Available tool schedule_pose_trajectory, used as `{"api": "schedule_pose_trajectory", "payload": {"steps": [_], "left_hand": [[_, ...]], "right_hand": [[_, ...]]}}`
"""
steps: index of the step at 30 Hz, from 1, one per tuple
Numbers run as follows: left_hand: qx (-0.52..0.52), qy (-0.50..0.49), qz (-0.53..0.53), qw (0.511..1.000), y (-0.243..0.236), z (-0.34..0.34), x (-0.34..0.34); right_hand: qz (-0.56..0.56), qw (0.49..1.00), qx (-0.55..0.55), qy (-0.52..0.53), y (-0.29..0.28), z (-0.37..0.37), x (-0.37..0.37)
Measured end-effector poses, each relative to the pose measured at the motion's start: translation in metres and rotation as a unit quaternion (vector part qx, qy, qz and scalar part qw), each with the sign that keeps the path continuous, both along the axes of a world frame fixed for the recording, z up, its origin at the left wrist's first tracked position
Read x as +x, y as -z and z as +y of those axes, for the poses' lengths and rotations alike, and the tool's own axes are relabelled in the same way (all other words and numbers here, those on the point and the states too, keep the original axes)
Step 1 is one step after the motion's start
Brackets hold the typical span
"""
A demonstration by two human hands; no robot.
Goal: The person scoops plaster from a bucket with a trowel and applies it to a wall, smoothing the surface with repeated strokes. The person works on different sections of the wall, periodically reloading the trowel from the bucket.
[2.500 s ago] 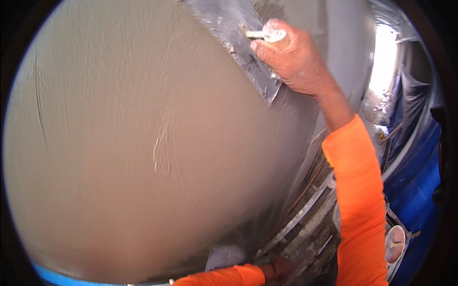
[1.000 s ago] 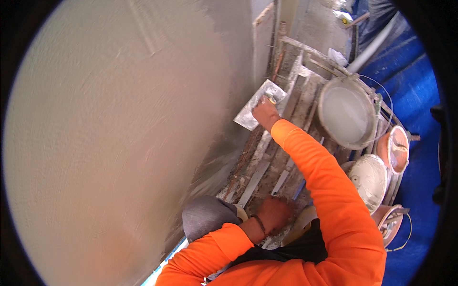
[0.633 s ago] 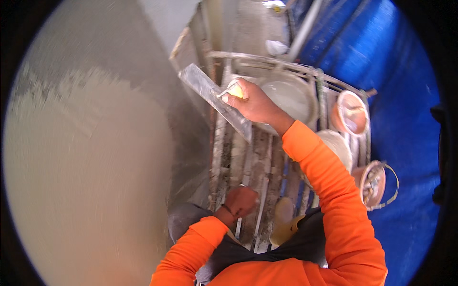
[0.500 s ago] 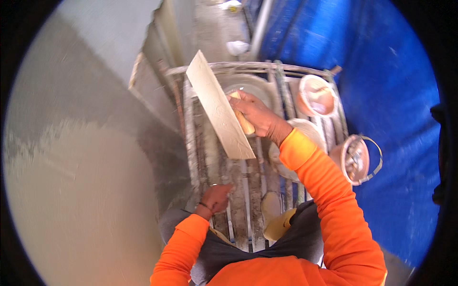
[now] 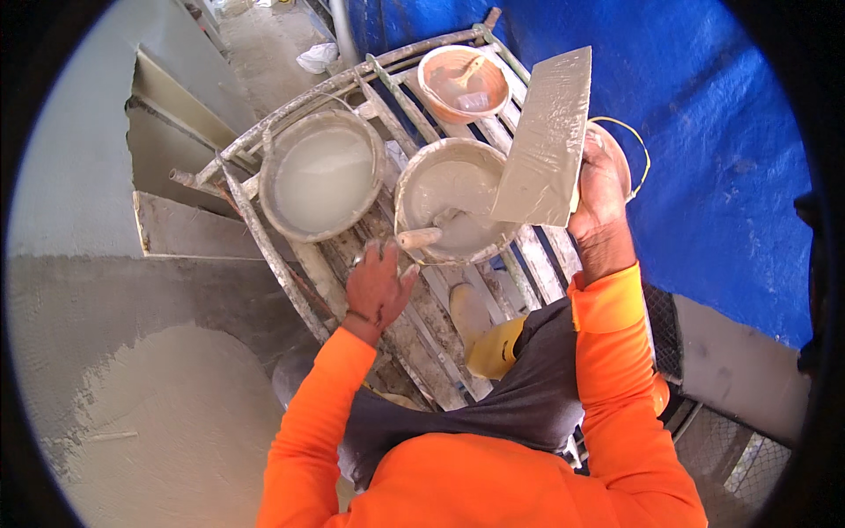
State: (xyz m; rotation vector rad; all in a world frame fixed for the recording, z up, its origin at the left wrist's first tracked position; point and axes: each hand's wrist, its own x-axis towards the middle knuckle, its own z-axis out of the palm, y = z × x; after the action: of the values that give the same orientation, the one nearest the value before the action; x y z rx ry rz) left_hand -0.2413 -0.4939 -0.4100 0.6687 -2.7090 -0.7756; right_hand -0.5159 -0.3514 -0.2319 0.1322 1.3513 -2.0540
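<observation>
In my right hand (image 5: 602, 195) is a plastering trowel (image 5: 547, 141), gripped by its handle, its long rectangular blade tilted up and coated with pale plaster. My left hand (image 5: 380, 283) holds nothing; its fingers are apart, just short of a wooden tool handle (image 5: 419, 238). That handle juts over the near rim of a bucket (image 5: 407, 194) of grey plaster, and the tool's other end sits in the mix. To its left stands a round tub (image 5: 275, 189) of cloudy, pale liquid.
A wooden slatted platform (image 5: 409, 339) with pole rails bears the buckets. Behind is an orange bucket (image 5: 431, 97) with a brush inside; another bucket (image 5: 621, 163) stands partly behind my right hand. Wet plaster coats the wall (image 5: 176, 422) at left; a blue tarp (image 5: 704, 176) hangs at right.
My view has turned right. My right hand has carried the trowel to the right, over the plaster bucket's edge. My left hand has moved forward toward the wooden handle.
</observation>
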Motion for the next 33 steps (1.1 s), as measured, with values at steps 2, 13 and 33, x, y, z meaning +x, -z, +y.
{"api": "schedule_pose_trajectory", "payload": {"steps": [2,13,33], "left_hand": [[-0.122,0.004,-0.041,0.992,-0.006,0.0,-0.032],[-0.075,0.232,-0.336,0.91,0.011,-0.004,-0.158],[-0.249,0.219,-0.328,0.885,-0.09,-0.014,-0.324]], "right_hand": [[0.019,0.999,0.015,0.022,-0.006,0.008,0.001],[0.161,0.978,0.097,0.09,-0.031,0.065,-0.004],[0.245,0.944,0.165,0.145,-0.034,0.139,-0.003]]}}
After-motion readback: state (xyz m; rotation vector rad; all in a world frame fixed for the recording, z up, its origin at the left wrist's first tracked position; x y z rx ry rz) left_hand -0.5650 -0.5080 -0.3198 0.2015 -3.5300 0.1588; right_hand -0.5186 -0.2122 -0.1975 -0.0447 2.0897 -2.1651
